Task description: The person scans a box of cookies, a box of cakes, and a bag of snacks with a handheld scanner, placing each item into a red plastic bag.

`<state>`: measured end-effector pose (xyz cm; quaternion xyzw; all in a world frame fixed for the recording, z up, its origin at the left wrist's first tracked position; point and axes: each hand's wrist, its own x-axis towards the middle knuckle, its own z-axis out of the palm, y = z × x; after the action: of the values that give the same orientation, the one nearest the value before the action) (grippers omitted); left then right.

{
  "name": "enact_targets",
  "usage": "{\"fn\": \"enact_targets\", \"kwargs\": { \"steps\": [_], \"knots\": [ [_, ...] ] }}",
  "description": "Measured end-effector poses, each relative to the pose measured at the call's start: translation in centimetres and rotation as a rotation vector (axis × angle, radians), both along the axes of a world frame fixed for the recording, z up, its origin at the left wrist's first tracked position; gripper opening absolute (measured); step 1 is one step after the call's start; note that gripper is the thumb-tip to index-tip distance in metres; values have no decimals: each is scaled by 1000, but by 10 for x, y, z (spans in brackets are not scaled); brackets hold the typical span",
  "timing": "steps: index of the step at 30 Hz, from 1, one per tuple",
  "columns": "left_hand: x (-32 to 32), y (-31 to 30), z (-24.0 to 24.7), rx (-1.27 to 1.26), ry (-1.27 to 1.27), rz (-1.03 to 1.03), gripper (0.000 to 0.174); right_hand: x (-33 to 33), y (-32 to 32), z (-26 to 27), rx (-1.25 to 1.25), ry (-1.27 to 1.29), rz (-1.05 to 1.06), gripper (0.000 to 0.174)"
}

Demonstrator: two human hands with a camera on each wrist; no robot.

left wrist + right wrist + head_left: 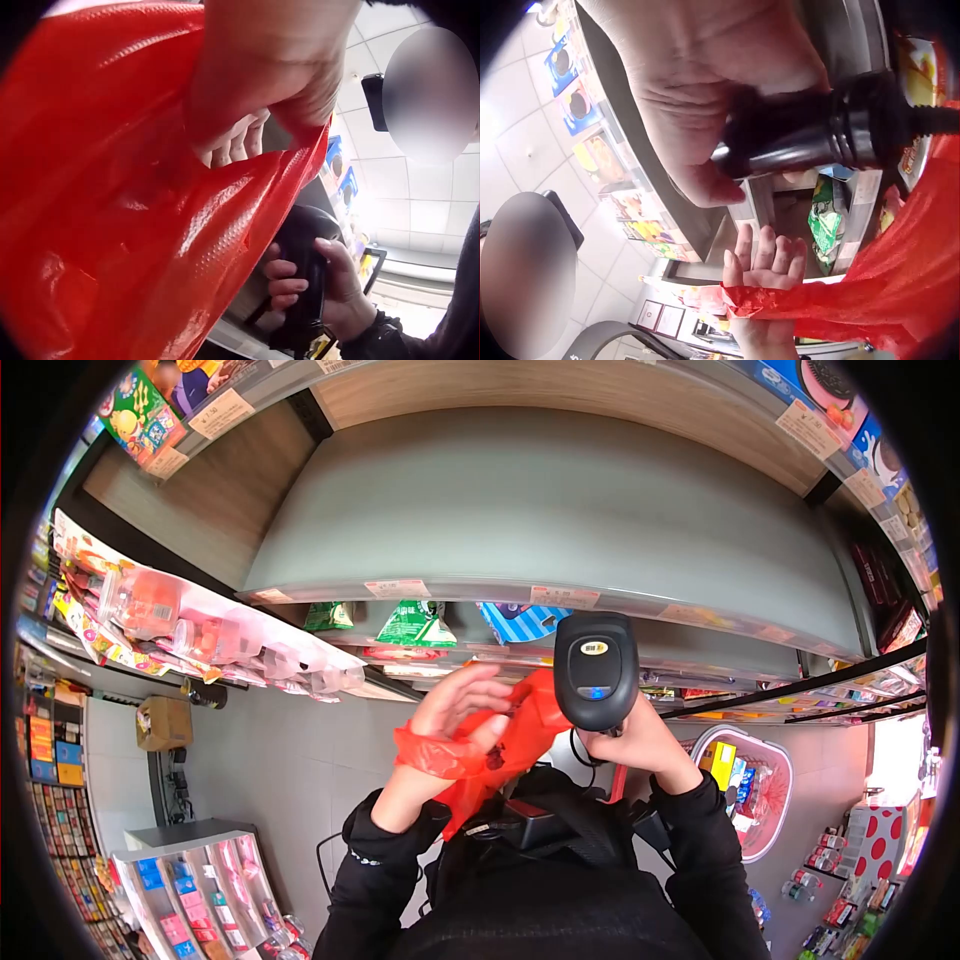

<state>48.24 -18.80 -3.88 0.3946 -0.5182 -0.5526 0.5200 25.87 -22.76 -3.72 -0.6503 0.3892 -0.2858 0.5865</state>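
A red plastic bag point(478, 780) hangs from my left hand point(440, 712), its band looped round the wrist and lower palm. In the right wrist view the left hand point(766, 266) has its palm up and its fingers loosely extended, holding nothing between them. My right hand point(652, 742) grips the handle of a black handheld scanner point(596, 678), whose head shows a small blue light. The left wrist view has fingers of the right hand point(341, 289) wrapped round the scanner handle point(304, 270), and the bag point(112, 195) large at the left.
A grey shelf point(560, 510) spans the front, with green snack packets point(415, 623) hanging beneath it. Packaged goods point(190, 625) stand out at the left. A pink-rimmed basket point(780, 805) with several items is on the floor at the right; a display case point(205, 890) stands lower left.
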Motion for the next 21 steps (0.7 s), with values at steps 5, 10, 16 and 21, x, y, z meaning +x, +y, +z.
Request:
{"fn": "enact_targets", "kwargs": {
  "steps": [5, 10, 16, 21],
  "knots": [
    [21, -2, -20, -181, -188, 137, 43, -2, -5, 5, 43, -21, -173, 41],
    [36, -17, -31, -353, -473, 403, 55, -13, -9, 7, -21, -29, -127, 42],
    [57, -31, -36, -365, -853, 653, 65, -28, -16, 0, -76, 40, -30, 49],
    [61, -64, -53, -370, -1076, 725, 71, -32, -20, 3, -74, 39, 22, 50]
  ]
}}
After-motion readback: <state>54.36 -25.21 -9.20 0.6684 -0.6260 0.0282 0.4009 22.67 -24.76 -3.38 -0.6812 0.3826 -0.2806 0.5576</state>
